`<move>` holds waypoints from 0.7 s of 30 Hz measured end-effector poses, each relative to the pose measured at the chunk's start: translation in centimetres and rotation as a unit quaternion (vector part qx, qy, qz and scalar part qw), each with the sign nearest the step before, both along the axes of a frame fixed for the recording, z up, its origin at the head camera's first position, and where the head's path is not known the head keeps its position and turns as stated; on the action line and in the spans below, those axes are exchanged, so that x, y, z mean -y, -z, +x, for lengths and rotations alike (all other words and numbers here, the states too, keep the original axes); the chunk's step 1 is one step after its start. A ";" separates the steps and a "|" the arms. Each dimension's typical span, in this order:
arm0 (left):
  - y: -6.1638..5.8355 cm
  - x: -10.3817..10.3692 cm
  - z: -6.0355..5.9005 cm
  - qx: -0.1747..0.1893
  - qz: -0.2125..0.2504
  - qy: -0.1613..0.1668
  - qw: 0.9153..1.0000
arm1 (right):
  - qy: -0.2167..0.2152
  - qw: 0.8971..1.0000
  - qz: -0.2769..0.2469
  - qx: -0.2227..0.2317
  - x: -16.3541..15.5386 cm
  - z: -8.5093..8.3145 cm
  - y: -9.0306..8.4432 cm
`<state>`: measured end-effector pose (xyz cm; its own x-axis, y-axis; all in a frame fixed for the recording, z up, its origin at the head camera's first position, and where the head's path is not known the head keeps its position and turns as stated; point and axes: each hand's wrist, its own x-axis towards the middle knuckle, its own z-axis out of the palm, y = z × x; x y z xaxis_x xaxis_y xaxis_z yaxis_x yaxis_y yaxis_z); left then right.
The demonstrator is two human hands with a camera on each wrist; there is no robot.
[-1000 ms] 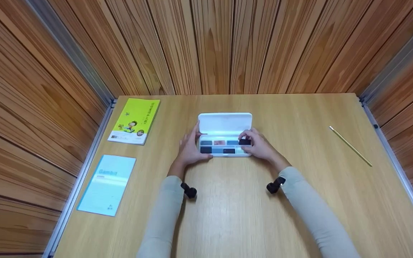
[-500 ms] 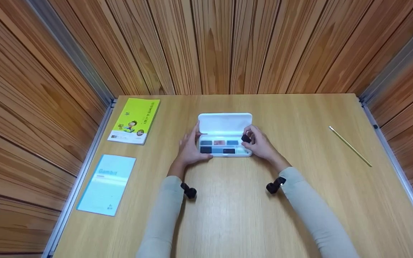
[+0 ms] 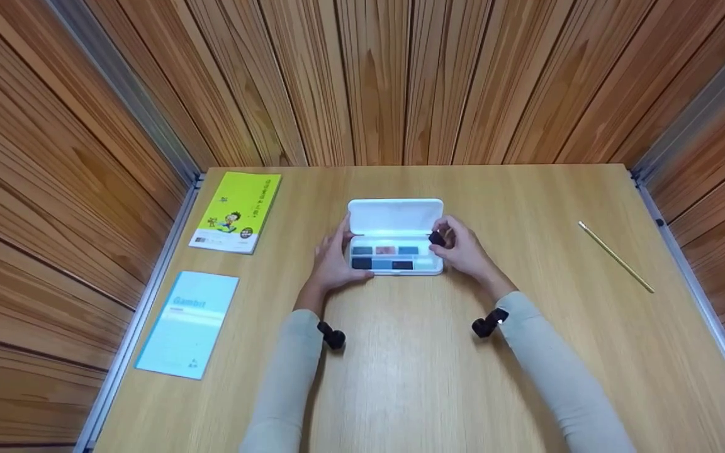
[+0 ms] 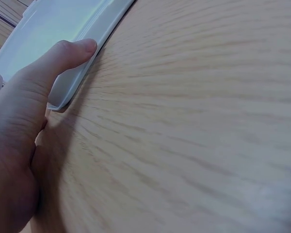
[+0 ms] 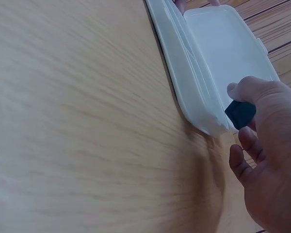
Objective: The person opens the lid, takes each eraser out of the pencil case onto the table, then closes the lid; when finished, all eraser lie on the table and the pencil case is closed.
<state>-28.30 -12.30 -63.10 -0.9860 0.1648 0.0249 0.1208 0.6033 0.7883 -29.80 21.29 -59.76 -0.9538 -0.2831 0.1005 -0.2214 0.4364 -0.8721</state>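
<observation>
A white hinged case (image 3: 395,216) lies on the table with its lid raised. Two rows of small coloured blocks, dark, blue and pinkish, fill much of its tray. My left hand (image 3: 333,263) grips the case's left end, the thumb (image 4: 72,54) over the front edge and the fingers behind. A small dark block (image 5: 241,114) is pinched between thumb and fingers of my right hand (image 3: 467,253), at the right end of the case, near the hinge. What kind of block it is, I cannot tell.
Off to the right lies a gold-coloured pencil (image 3: 616,258). At the left are a yellow-green book (image 3: 236,211) and, nearer me, a light blue booklet (image 3: 187,327). Wooden panels (image 3: 375,82) rise behind the table (image 3: 394,377).
My right hand has lifted the dark block from the back row's right end and shifted slightly right with it, tilting it. My left hand stays in place on the case.
</observation>
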 end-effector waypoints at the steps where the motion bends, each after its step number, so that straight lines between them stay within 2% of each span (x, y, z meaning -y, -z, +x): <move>1: 0.0 0.0 0.0 0.000 0.000 0.000 1.000 | 0.002 1.000 0.002 0.001 -0.2 0.0 -0.1; 21: 0.1 0.1 0.1 0.004 0.007 -0.006 1.000 | 0.062 0.998 0.015 0.021 -5.6 -0.4 -1.3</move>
